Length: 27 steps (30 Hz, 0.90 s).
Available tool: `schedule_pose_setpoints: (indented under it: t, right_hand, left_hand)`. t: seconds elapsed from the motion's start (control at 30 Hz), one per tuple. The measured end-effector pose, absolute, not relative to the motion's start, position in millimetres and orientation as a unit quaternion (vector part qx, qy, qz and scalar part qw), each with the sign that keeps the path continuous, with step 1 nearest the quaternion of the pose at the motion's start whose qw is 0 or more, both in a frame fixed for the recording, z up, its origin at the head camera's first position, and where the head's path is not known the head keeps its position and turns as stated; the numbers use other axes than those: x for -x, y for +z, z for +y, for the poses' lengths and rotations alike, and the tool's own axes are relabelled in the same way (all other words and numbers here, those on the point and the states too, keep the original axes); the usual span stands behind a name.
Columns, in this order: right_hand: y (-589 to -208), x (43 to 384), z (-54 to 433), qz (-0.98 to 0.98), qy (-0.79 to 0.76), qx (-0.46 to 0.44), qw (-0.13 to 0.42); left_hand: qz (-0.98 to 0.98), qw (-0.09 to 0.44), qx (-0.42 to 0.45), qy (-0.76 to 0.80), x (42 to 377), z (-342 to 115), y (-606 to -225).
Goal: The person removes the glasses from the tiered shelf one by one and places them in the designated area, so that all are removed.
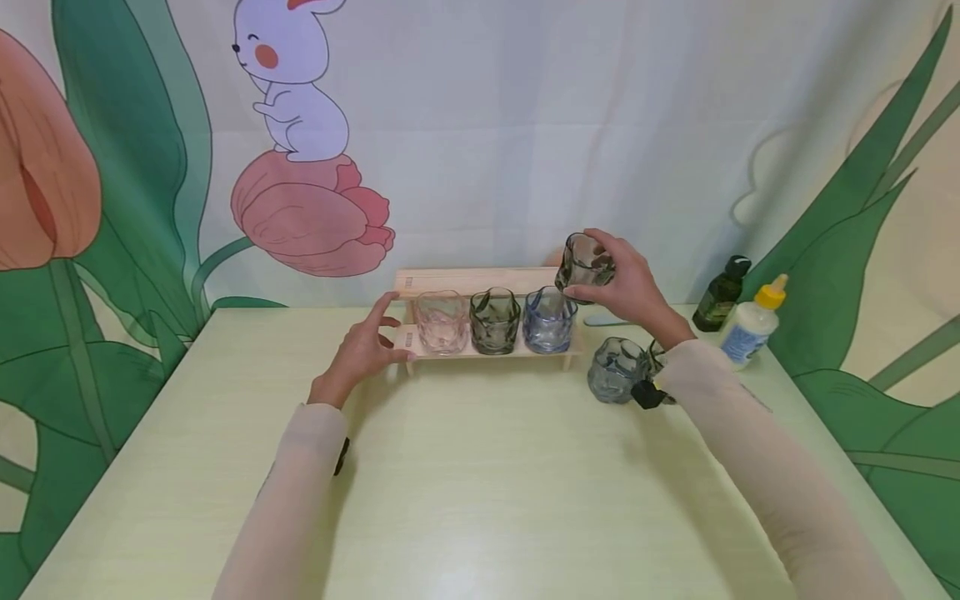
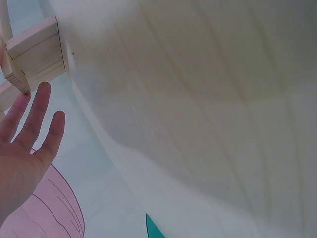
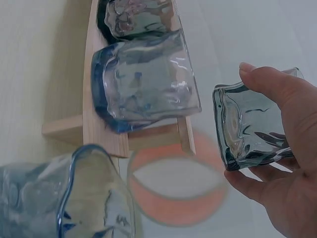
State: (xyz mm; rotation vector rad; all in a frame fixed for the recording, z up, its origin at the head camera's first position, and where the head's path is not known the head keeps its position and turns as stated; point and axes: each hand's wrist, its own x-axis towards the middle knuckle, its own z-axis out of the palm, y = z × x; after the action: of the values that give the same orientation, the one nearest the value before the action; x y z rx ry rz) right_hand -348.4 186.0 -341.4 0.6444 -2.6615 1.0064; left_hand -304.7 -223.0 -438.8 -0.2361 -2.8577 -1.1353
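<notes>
My right hand (image 1: 626, 279) grips a dark smoky glass cup (image 1: 583, 265) between thumb and fingers, over the right end of a two-step wooden rack (image 1: 480, 282). On the rack's lower step stand a pink glass cup (image 1: 441, 323), a dark grey-green glass cup (image 1: 495, 322) and a blue glass cup (image 1: 550, 321). My left hand (image 1: 363, 346) is at the rack's left end, index finger by the upper step and thumb by the lower. In the left wrist view, that hand's outer fingers (image 2: 37, 116) extend beside the wood.
A grey-blue glass cup (image 1: 617, 371) stands on the table right of the rack, beside another partly hidden by the right wrist. Behind them are a dark bottle (image 1: 720, 296) and a white bottle with a yellow cap (image 1: 750, 325). A printed curtain (image 1: 465, 150) hangs behind the table.
</notes>
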Motion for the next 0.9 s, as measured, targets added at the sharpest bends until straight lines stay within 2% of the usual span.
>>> schedule_pose_setpoints:
  t: [0.9]
  right_hand:
    - [-355.8,313.5,268.9,-0.921,0.332,-0.151,0.14]
  left_hand:
    - [-0.926,0.02,0.069,-0.371,302.7,-220.8,-435.5]
